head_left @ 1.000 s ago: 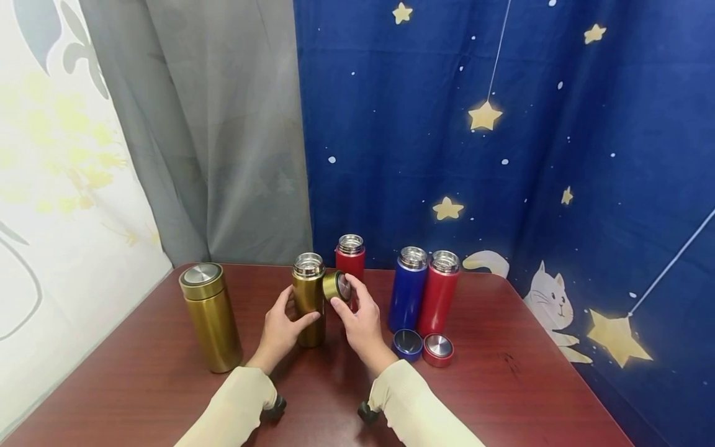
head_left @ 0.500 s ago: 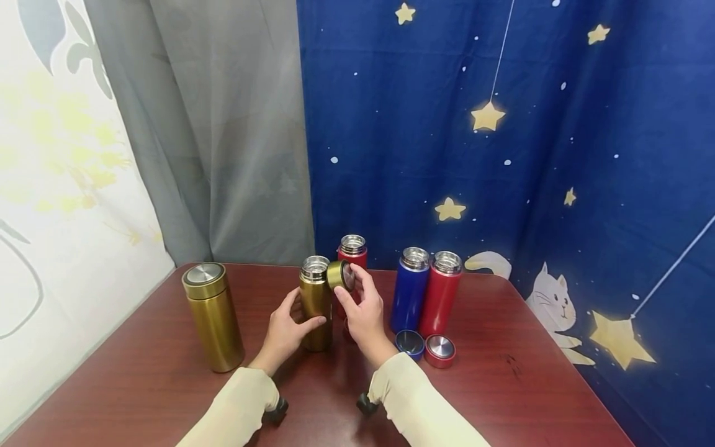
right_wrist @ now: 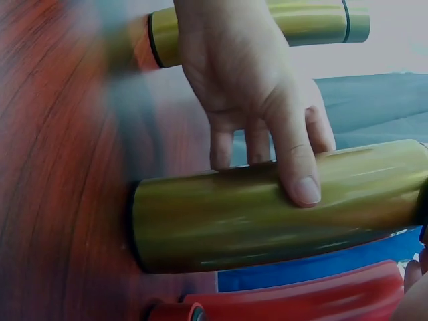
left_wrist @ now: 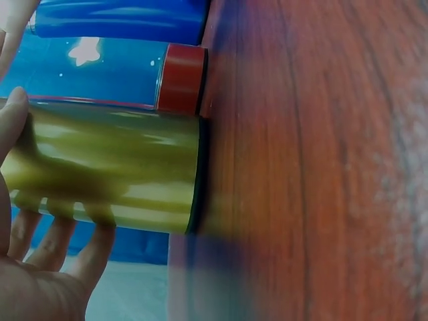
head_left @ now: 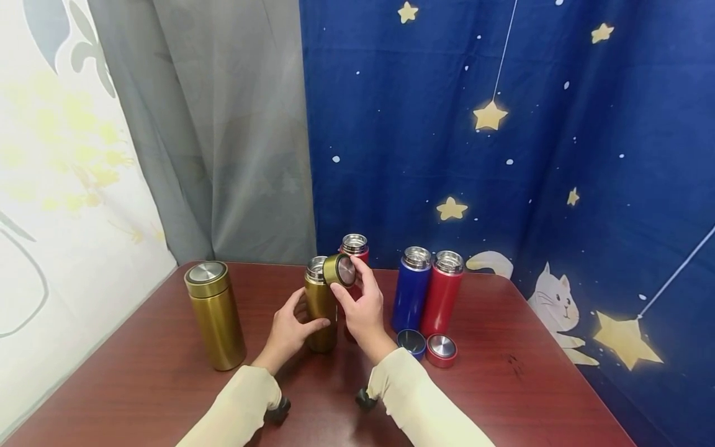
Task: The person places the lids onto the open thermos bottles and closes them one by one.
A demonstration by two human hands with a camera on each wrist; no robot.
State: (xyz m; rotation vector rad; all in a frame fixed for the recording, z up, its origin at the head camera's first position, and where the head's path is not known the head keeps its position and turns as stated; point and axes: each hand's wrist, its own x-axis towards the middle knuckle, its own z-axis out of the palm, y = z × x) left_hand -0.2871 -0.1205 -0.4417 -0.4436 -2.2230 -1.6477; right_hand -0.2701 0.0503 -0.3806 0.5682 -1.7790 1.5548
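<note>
A gold thermos bottle [head_left: 321, 313] stands uncovered on the table, its steel mouth showing. My left hand [head_left: 289, 329] grips its body, thumb on the near side and fingers round the left; the right wrist view shows that thumb lying across the bottle [right_wrist: 234, 217]. Beside the mouth, my right hand [head_left: 364, 310] pinches a gold lid [head_left: 339, 270] between thumb and fingers. The lid is tilted, its steel top facing right, and overlaps the right edge of the mouth in the head view. Close behind is a red bottle [head_left: 360, 253], also uncovered and mostly hidden.
At the left stands a second gold thermos [head_left: 216, 323] with its lid on. To the right, an uncovered blue bottle [head_left: 410, 298] and an uncovered red bottle [head_left: 442, 298] stand side by side. A blue lid [head_left: 412, 344] and a red lid [head_left: 442, 350] lie before them.
The gold bottle has shifted a little to the right in my left hand. My right hand has raised the gold lid from beside the bottle's neck to the mouth's level.
</note>
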